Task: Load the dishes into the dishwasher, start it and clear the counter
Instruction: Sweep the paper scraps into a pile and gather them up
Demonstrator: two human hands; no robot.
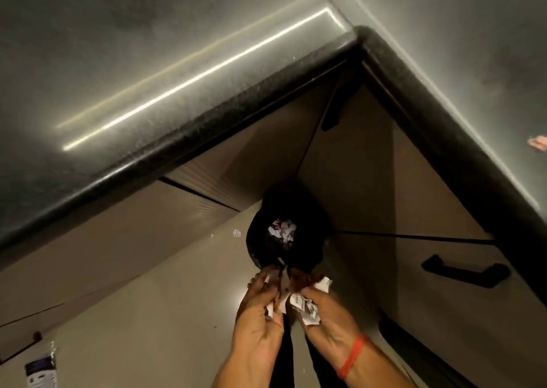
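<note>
A black trash bin stands on the floor in the inside corner of the L-shaped dark counter. Crumpled paper lies inside it. My left hand and my right hand are held together just in front of the bin's near rim. Both grip crumpled white printed paper scraps. A red band sits on my right wrist. No dishes or dishwasher show in this view.
Beige cabinet fronts run under both counter arms, with a black handle on the right one. Small paper bits lie on the light floor left of the bin. A printed packet lies at bottom left. A pink object sits on the right counter.
</note>
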